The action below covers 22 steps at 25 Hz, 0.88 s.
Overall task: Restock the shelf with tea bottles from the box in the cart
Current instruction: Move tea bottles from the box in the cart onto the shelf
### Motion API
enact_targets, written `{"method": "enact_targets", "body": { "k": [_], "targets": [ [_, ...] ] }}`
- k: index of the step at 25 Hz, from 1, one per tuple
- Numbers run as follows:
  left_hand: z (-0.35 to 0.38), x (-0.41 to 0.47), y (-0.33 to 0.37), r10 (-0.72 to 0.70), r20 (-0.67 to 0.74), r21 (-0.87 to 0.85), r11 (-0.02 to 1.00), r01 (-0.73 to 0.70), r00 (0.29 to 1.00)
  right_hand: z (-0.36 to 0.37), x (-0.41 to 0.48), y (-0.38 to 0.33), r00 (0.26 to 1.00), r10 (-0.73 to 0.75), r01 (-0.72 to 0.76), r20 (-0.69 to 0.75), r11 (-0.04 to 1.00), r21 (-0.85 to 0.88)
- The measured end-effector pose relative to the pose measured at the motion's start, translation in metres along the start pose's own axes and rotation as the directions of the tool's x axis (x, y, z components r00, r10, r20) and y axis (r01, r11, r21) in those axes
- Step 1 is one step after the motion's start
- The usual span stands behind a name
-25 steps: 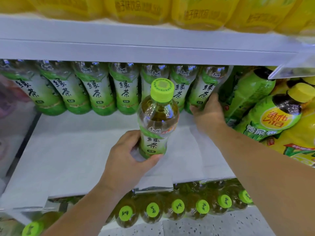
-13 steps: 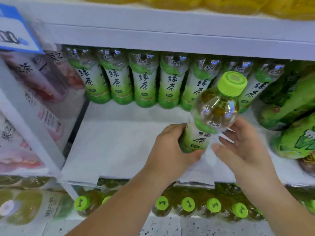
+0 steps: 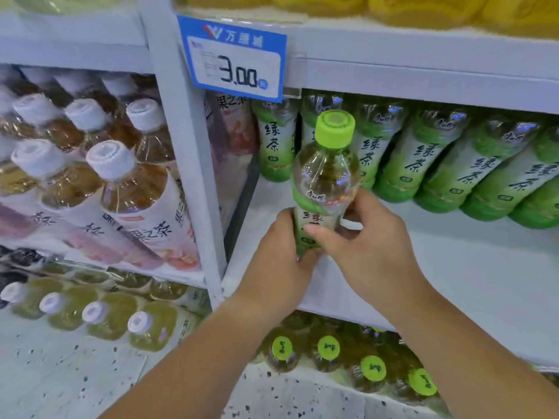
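A green tea bottle (image 3: pixel 326 176) with a lime cap stands upright over the front left part of the white shelf (image 3: pixel 453 267). My left hand (image 3: pixel 278 261) grips its lower body from the left. My right hand (image 3: pixel 369 246) holds its label from the right, thumb across the front. A row of several matching green tea bottles (image 3: pixel 423 158) lines the back of the shelf. The box and the cart are out of view.
A white upright post (image 3: pixel 187 164) divides this bay from a left bay of white-capped tea bottles (image 3: pixel 127 189). A blue price tag (image 3: pixel 236 58) hangs on the shelf edge above. More green-capped bottles (image 3: pixel 372 367) fill the shelf below.
The view has swung left. My right hand left the back row and closed on the bottle beside my left hand. The bottle has moved towards the shelf's left end.
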<state>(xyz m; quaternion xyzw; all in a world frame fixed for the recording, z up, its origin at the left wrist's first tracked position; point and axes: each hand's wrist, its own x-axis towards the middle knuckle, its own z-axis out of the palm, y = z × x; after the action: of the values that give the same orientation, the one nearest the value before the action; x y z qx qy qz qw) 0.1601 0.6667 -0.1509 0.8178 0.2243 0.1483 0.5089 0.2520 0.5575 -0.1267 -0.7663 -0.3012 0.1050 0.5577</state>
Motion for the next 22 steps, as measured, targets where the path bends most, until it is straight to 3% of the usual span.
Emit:
{"method": "enact_targets", "body": {
  "k": [9, 13, 22],
  "targets": [
    [-0.026, 0.041, -0.016, -0.08, -0.257, 0.092, 0.99, 0.106, 0.963, 0.056, 0.063, -0.006, 0.999, -0.05, 0.047, -0.021, 0.992, -0.119],
    [-0.025, 0.052, -0.023, -0.185, -0.302, 0.218, 0.941, 0.257, 0.935, 0.066, 0.076, -0.006, 0.999, -0.017, 0.01, -0.046, 0.991, -0.131],
    [-0.027, 0.054, -0.024, -0.222, -0.308, 0.135, 0.952, 0.273, 0.925, 0.073, 0.078, -0.008, 0.997, 0.057, -0.061, -0.045, 0.994, -0.09]
  ]
}}
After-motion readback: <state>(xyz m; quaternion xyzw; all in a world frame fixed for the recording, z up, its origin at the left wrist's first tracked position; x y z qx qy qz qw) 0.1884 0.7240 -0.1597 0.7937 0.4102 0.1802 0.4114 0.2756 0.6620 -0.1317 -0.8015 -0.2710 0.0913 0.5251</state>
